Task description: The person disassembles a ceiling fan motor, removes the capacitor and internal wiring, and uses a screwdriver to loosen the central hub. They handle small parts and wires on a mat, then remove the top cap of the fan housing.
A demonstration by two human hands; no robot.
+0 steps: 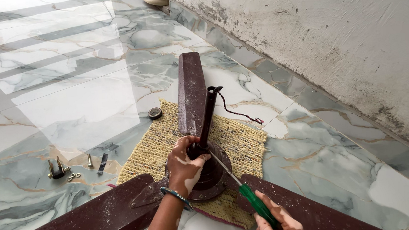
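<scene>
Green-handled screwdriver (244, 192) angled toward fan hub (209, 175)

- The fan blades (190, 91) are dark brown with little pale specks of dust.
- The fan motor (210, 172) is dark brown too.
- The screwdriver (257, 206) has a see-through green handle and a silver shaft.
- The mat (239, 141) is yellow and woven in bumpy rows, with a pink edge.
- The floor (60, 69) is shiny grey-green and white marble with thin gold-brown lines.
- The wall (346, 26) is white with grey dirty marks.
- The bangle (176, 196) is blue-grey.
- The wire (236, 112) is red and black.
</scene>
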